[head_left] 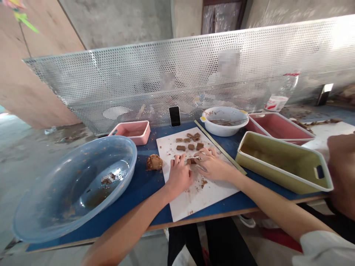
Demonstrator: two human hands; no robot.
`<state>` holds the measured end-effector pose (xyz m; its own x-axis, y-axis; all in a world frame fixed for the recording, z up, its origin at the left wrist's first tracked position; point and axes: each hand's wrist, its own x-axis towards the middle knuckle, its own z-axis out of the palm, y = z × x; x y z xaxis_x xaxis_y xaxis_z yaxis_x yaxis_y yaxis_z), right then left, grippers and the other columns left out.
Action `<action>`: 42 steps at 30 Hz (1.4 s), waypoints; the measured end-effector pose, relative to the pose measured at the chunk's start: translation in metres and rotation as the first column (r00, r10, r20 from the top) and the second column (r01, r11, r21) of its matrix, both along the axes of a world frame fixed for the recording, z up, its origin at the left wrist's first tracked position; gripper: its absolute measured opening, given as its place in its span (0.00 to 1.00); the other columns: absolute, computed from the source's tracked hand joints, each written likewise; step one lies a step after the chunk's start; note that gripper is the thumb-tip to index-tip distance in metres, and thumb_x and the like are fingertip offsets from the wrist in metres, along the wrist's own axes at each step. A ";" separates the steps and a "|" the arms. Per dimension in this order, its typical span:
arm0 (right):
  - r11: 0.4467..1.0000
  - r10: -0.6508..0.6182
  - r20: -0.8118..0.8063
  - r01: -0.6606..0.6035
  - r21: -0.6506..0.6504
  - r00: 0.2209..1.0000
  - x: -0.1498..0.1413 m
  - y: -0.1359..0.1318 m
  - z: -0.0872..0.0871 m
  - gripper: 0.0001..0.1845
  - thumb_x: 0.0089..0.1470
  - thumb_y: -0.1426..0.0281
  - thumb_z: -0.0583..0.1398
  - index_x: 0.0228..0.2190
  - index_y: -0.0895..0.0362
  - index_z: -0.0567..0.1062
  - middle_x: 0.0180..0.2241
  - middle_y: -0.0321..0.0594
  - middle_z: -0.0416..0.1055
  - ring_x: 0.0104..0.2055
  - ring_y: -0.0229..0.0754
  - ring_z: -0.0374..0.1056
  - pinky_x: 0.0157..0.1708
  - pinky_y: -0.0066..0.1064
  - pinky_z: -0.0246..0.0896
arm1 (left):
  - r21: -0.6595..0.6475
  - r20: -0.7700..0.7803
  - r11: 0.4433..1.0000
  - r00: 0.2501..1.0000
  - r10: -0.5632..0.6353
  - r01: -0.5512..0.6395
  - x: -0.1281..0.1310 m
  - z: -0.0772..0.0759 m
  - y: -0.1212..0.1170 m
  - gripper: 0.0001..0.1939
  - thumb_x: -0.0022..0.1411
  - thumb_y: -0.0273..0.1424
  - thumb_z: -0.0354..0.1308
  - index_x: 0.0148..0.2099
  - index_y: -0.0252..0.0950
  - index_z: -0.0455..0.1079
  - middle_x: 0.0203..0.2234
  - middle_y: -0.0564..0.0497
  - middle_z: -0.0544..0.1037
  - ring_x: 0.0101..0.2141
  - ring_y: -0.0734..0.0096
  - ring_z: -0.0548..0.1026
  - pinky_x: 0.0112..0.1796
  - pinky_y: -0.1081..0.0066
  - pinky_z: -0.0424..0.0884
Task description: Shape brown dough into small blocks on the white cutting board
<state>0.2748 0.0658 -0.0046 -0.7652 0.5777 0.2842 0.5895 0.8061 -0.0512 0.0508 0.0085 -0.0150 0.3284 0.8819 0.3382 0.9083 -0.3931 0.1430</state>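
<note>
Resting on the white board (181, 205), my left hand (180, 176) has its fingers bent and apart, with the thumb close to a small brown clay block (191, 161). My right hand (213, 168) reaches in from the other side, its thumb and fingers curled around the right end of that block. Several similar clay pieces (191, 146) lie in rough rows beyond my hands. Clay crumbs (204, 183) are scattered between my wrists. A larger clay lump (154, 162) sits on the blue table left of the board.
A large blue basin (124, 195) holding murky water stands at the left. Pink (144, 135) and green (280, 179) containers, a white bowl (224, 130) and a strip (222, 149) surround the board. A phone (175, 116) leans against the perforated metal screen (124, 74). Another person's arm (342, 166) is at right.
</note>
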 end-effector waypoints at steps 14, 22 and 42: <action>1.000 0.026 0.049 -0.027 0.006 0.998 0.000 0.001 0.000 0.20 0.79 0.62 0.56 0.61 0.54 0.83 0.64 0.53 0.76 0.68 0.64 0.64 0.65 0.61 0.59 | 0.085 -0.004 0.989 0.993 0.122 -0.121 -0.017 0.011 0.007 0.05 0.66 0.24 0.64 0.41 0.37 0.82 0.63 0.33 0.77 0.63 0.32 0.72 0.55 0.38 0.75; 0.999 0.022 0.040 -0.021 -0.026 0.999 -0.004 0.001 -0.001 0.25 0.81 0.57 0.55 0.68 0.50 0.80 0.72 0.54 0.69 0.71 0.68 0.60 0.65 0.65 0.59 | 0.017 -0.056 0.987 0.985 0.163 -0.162 -0.012 0.017 0.003 0.11 0.69 0.24 0.61 0.49 0.36 0.83 0.64 0.35 0.77 0.64 0.37 0.72 0.59 0.43 0.74; 0.996 0.023 -0.004 -0.024 -0.081 1.000 -0.001 0.007 -0.004 0.22 0.78 0.60 0.57 0.65 0.48 0.81 0.67 0.54 0.70 0.72 0.65 0.59 0.66 0.63 0.58 | -0.018 -0.037 0.988 0.987 0.155 -0.156 -0.012 0.017 0.003 0.12 0.71 0.23 0.60 0.49 0.35 0.84 0.63 0.34 0.77 0.63 0.37 0.72 0.60 0.43 0.73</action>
<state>0.2735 0.0727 -0.0084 -0.7780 0.5809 0.2394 0.5702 0.8128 -0.1191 0.0390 0.0118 0.0021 0.1984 0.9299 0.3098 0.9627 -0.2442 0.1165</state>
